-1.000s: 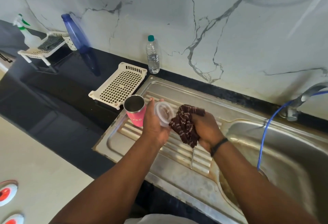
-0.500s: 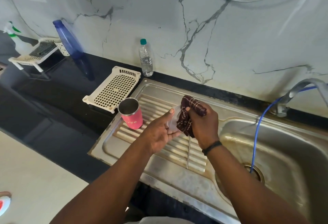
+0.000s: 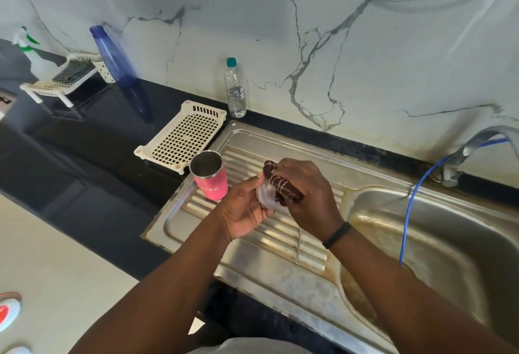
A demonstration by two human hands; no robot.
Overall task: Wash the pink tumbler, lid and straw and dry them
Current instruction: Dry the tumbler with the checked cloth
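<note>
**Hands drying the clear lid over the drainboard**

Left hand (image 3: 247, 210) cups the clear plastic lid (image 3: 266, 197) from below and from its left side, fingers curled round the rim. Right hand (image 3: 306, 196) is closed round a dark maroon patterned cloth (image 3: 282, 185), bunching it and pressing it into the lid's face. Both hands meet above the ribbed steel drainboard (image 3: 252, 244), neither resting on it.

Head view, worked outward from the hands: just left of the left hand stands the pink tumbler (image 3: 210, 178), upright and open-mouthed on the drainboard's edge, apart from the fingers. Beyond it, further left, lies a white perforated tray (image 3: 182, 136) on the black counter (image 3: 84, 143). Below the right wrist a thin metal straw (image 3: 298, 245) lies along the drainboard ribs, untouched. Right of the right arm sits the sink basin (image 3: 449, 241), with a blue hose (image 3: 407, 207) hanging into it from the tap (image 3: 466, 154). Behind the hands, against the marble wall, stands a small water bottle (image 3: 235, 89).

The step in hand looks like drying the lid; no water is visibly running. Whether the tumbler is already dry cannot be told. Next, I judge, the lid wants turning in the left hand so the cloth reaches its rim and underside, then setting down near the tumbler, before the cloth goes to the straw, which is thin and will need pinching through the fabric.
</note>
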